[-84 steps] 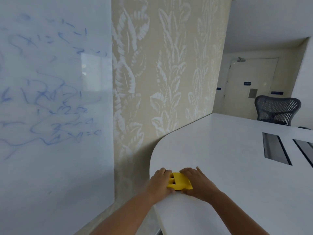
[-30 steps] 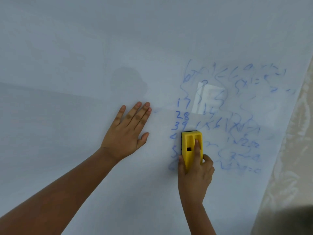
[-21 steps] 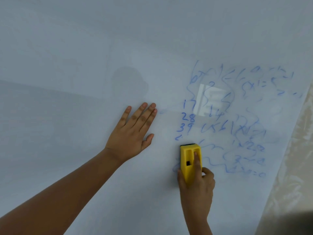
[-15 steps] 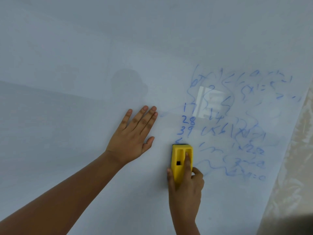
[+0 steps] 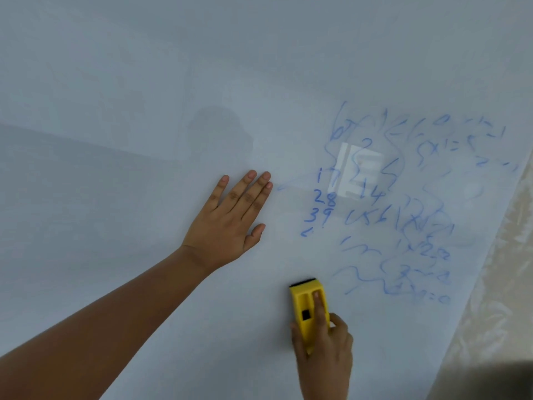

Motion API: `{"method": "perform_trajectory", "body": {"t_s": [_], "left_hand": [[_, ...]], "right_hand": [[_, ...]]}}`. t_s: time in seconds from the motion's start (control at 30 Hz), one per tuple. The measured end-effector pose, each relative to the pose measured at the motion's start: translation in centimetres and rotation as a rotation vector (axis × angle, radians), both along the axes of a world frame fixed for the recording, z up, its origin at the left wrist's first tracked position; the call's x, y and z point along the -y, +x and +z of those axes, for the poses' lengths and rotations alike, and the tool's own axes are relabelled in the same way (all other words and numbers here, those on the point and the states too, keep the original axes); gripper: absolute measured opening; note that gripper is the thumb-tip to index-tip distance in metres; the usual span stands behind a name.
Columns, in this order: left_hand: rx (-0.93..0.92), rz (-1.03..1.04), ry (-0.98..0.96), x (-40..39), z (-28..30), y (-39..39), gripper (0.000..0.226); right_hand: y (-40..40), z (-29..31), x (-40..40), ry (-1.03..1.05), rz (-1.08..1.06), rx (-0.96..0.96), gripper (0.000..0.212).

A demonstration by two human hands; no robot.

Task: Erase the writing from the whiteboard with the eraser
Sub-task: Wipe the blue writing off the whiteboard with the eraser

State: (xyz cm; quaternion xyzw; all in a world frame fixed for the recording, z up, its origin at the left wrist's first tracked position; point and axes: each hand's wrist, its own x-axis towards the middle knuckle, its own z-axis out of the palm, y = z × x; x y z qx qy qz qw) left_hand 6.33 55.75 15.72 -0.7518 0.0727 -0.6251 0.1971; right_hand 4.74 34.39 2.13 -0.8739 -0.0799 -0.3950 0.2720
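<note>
The whiteboard (image 5: 121,82) fills nearly the whole view. Blue writing (image 5: 398,215), partly smeared, covers its right part: numbers in a column at the left and equations to the right. My right hand (image 5: 324,353) grips the yellow eraser (image 5: 305,304) and presses it flat on the board below the number column, forefinger lying along its top. The eraser's black felt edge points up. My left hand (image 5: 230,223) rests flat on the board left of the writing, fingers spread, holding nothing.
A beige wall with a pale leaf pattern (image 5: 496,284) borders the board's right edge. A bright window reflection (image 5: 357,171) lies over the upper writing. The board's left half bears no writing.
My right hand has slid the eraser down the board, and the lowest numbers of the column are wiped away. My left hand has stayed flat in place.
</note>
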Motion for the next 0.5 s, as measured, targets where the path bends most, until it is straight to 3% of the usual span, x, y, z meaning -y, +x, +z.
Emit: {"method": "perform_trajectory", "body": {"t_s": [0.13, 0.3, 0.5], "left_hand": [[-0.001, -0.014, -0.002, 0.0, 0.1, 0.1, 0.06], [-0.009, -0.01, -0.005, -0.1, 0.0, 0.1, 0.06], [-0.019, -0.021, -0.013, 0.0, 0.0, 0.2, 0.06]], "right_hand": [[1.3, 2.3, 1.2, 0.141, -0.104, 0.054, 0.078], [0.1, 2.2, -1.0, -0.022, 0.029, 0.061, 0.08], [2.8, 10.0, 0.5, 0.189, -0.062, 0.221, 0.078]]}}
